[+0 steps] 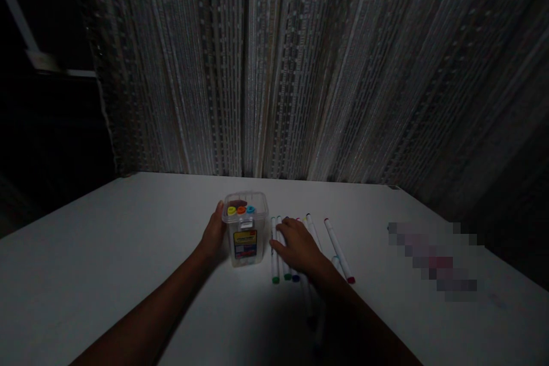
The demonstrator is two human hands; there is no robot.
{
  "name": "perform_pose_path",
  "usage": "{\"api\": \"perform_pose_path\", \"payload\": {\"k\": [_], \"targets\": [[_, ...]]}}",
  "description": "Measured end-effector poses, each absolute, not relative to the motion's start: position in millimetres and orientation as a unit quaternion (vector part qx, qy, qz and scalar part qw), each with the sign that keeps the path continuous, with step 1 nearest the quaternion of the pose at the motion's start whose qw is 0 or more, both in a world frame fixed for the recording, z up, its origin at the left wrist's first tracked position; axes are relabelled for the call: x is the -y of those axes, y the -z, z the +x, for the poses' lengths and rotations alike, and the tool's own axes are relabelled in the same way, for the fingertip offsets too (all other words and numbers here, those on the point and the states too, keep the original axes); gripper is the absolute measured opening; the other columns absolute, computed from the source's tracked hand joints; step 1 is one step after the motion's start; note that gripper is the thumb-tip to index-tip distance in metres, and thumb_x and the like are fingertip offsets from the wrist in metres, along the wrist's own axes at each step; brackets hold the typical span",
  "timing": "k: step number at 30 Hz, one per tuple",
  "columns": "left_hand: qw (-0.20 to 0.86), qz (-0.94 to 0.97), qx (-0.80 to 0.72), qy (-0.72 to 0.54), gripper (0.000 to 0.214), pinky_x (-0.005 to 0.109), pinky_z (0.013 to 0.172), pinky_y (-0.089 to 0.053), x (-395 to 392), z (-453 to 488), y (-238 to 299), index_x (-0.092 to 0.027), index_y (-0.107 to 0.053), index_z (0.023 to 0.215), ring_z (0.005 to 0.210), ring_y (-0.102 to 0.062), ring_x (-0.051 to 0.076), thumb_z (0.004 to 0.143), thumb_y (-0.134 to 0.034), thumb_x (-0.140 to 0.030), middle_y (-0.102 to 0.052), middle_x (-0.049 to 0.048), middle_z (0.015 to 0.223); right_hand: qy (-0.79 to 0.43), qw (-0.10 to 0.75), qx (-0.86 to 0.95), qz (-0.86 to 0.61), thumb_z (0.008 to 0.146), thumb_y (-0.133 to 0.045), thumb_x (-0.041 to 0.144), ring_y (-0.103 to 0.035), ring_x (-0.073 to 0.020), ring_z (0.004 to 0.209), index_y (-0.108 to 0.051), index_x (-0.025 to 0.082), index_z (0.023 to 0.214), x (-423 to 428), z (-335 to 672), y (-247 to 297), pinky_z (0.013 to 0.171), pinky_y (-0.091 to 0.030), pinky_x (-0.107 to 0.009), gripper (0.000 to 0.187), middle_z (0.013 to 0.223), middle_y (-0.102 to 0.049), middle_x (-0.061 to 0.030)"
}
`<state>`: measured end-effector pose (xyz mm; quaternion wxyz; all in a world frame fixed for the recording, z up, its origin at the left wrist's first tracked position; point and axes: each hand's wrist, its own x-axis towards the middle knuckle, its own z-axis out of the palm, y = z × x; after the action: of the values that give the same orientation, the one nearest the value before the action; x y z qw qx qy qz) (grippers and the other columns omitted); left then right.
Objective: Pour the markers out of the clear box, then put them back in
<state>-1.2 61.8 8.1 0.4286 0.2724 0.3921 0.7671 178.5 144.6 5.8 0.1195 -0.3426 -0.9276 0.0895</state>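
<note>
Markers (338, 250) — white table (107, 263) | left hand (212, 233) on clear tub (245, 246), grip unclear | right hand (298, 247) spread open over them — curtain (343, 68) behind

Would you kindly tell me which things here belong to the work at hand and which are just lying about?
Belonging to the work:
left hand, against the clear plastic box of markers
right hand, resting over the loose white markers

Just lying about:
pixelated, unreadable object on the white table
ribbed wall panel behind
</note>
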Motion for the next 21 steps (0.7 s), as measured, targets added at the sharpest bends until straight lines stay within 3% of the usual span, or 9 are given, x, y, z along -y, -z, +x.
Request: {"api": "perform_pose_path", "payload": {"k": [15, 21], "targets": [[0.404, 0.273, -0.412, -0.77, 0.056, 0.039, 0.069, -0.051, -71.6, -15.2, -1.0, -0.015, -0.068, 0.089, 0.073, -0.067, 0.027, 0.07, -0.059, -0.067, -0.071, 0.0082, 0.078, -0.103, 0.124, 0.919, -0.359, 0.087, -0.053, 0.039, -0.044, -0.0282, 0.12, -0.061, 0.01, 0.118, -145.9, 174.9, -5.6, 0.104, -0.029, -0.038, 0.043, 0.126, -0.054, -0.0167], [0.408, 0.276, -0.416, -0.764, 0.049, 0.035, 0.065, -0.05, -76.9, -15.0, 1.1, -0.015, -0.069, 0.09, 0.07, -0.066, 0.024, 0.072, -0.061, -0.06, -0.071, 0.0077, 0.081, -0.105, 0.135, 0.917, -0.359, 0.088, -0.053, 0.039, -0.045, -0.0278, 0.12, -0.062, 0.01, 0.116, -149.2, 177.1, -2.6, 0.105, -0.029, -0.038, 0.042, 0.126, -0.054, -0.0168]]}}
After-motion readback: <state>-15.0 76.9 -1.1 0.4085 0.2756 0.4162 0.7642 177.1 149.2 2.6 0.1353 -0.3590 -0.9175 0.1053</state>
